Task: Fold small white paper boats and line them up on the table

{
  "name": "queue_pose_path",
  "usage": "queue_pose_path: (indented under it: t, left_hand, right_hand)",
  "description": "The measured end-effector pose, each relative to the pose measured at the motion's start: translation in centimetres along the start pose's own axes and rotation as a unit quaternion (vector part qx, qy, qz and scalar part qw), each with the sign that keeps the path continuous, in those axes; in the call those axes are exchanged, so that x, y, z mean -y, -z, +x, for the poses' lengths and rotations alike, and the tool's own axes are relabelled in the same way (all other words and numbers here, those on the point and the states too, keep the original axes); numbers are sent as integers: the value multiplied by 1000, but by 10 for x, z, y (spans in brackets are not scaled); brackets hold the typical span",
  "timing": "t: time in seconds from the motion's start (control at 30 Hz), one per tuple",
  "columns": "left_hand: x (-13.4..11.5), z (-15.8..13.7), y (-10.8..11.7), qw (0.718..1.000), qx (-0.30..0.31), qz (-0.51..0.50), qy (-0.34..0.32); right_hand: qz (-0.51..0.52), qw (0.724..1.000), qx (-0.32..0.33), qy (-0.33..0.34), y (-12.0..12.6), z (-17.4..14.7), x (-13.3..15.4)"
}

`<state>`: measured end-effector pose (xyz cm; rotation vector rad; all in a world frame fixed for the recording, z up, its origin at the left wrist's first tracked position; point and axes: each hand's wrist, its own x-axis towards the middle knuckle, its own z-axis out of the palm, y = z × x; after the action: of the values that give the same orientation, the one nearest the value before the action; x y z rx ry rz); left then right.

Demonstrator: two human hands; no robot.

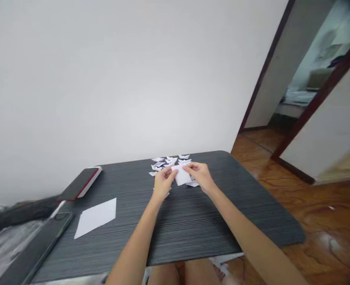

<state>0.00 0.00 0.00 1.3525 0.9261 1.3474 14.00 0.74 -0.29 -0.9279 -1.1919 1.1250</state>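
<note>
We see the left hand [163, 183] and right hand [200, 174], both arms stretched forward, pinching opposite edges of a small folded white paper [182, 175] above the dark table [192, 221]. Left lies a flat paper sheet [96, 217]; behind the hands, small folded paper pieces [169, 161].

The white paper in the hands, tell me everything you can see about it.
The white paper is a small piece, plain and unprinted as far as shows, seemingly partly folded. It is held just above the dark table, in front of a cluster of small folded paper pieces. The left hand pinches its left edge and the right hand grips its right side, fingers covering part of it. Its exact folds are too small to make out.
</note>
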Motion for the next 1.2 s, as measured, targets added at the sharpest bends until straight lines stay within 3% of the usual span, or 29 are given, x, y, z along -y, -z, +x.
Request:
queue_pose_path:
  t: [0.37,0.5,0.67,0.77,1.1,1.2]
  left_hand:
    - [-2,0,2,997,-49,53,14]
    - [0,0,3,998,2,50,37]
    - [2,0,3,995,10,88,34]
    - [1,-1,2,993,60,80,59]
    - [1,-3,-4,991,91,53,88]
    - [-1,-4,-4,986,133,38,90]
  right_hand:
    - [0,1000,21,1,-2,-1,-3]
    - [-1,1000,-10,21,-2,-1,-7]
    - [0,999,-44,17,-2,0,-7]
    - [1,997,-72,15,-3,-1,-5]
    - [8,989,-140,46,-1,1,-3]
    - [14,988,-147,46,-1,2,-4]
